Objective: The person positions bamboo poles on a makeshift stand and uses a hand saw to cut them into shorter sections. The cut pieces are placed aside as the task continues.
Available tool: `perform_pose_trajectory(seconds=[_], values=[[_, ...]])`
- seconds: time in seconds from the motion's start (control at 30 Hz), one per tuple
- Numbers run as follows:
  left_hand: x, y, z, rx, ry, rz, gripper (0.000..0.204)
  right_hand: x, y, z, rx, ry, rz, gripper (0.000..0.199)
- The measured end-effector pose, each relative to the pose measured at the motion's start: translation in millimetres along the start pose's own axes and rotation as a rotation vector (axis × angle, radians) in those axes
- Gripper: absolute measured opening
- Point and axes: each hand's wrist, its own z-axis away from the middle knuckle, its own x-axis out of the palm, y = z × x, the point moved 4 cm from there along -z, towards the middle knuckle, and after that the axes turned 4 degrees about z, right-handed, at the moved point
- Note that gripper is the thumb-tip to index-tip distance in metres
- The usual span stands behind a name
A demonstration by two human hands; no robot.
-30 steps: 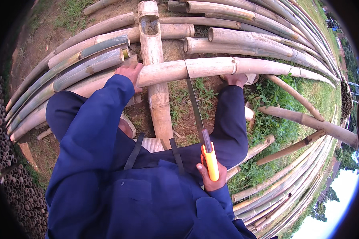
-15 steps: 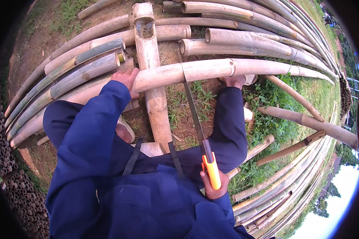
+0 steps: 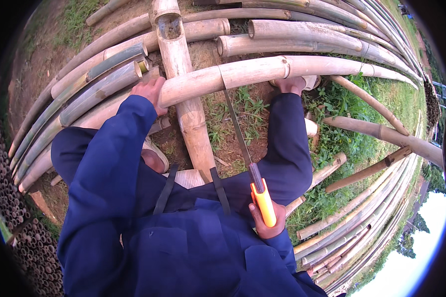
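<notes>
My right hand [image 3: 269, 222] is closed around the orange handle [image 3: 265, 207] of a handsaw. Its long narrow blade [image 3: 238, 129] points away from me and crosses a thick pale bamboo pole [image 3: 252, 73], at a thin dark cut line. That pole rests across a stouter bamboo support [image 3: 181, 64], which has an open notch near its far end. Just left of the support, my left hand [image 3: 150, 94] wraps over the pole's left end and presses on it. Some of its fingers are hidden behind the pole.
Several bamboo poles [image 3: 101, 94] lie at the left, with more beyond the support and at the lower right. Propped bamboo bars [image 3: 381, 132] stand over green weeds [image 3: 349, 141] at the right. Stacked cut bamboo ends [image 3: 29, 247] fill the lower left. My foot [image 3: 291, 85] is beneath the pole.
The view has shifted slightly, so the pole and saw sit higher in it. The saw appears drawn back a little toward me. My left hand keeps its hold on the pole.
</notes>
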Motion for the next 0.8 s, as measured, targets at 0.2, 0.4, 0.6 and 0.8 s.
perform_pose_trajectory(seconds=[0.2,0.4,0.6,0.8], values=[[-7.4,3.8,-6.3,0.031,0.026,0.020,0.078,57.5,1.3,-121.6,-0.082,0.084,-0.088,0.020],[-0.5,-1.7,4.2,0.000,0.017,-0.024,0.078,1.6,-6.2,-7.7,0.082,-0.044,-0.013,0.028],[11.6,5.0,7.9,0.022,-0.060,-0.005,0.088,41.9,11.5,-77.6,0.008,0.025,-0.025,0.013],[-1.4,1.2,3.5,0.009,-0.039,0.019,0.076,55.9,0.9,-108.7,-0.020,0.010,-0.076,0.015]])
